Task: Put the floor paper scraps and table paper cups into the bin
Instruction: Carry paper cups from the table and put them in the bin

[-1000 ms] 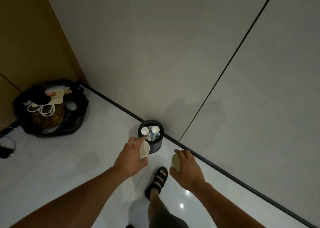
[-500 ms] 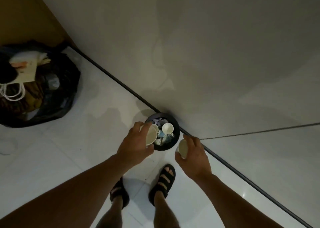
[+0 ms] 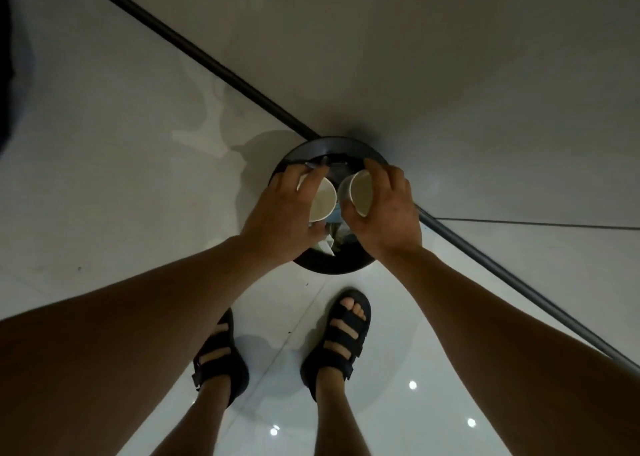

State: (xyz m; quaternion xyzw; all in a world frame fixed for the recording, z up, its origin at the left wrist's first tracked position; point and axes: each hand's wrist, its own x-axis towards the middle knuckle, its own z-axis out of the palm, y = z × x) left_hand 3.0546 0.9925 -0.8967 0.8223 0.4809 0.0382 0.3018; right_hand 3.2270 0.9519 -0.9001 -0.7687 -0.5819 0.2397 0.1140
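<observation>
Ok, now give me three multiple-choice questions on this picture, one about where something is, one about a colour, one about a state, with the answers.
1. Where is the bin?
A. at the foot of the wall
B. mid-floor, far from any wall
C. on a table

2. What colour are the sandals?
A. white
B. black
C. red

3. What is the left hand doing?
A. hanging empty
B. pressing the floor
C. gripping a paper cup

Answers: 1 A, its far rim meets the wall's base. 2 B, dark straps on both feet. 3 C, its fingers curl round the cup above the bin, and the right hand grips a second cup.
</observation>
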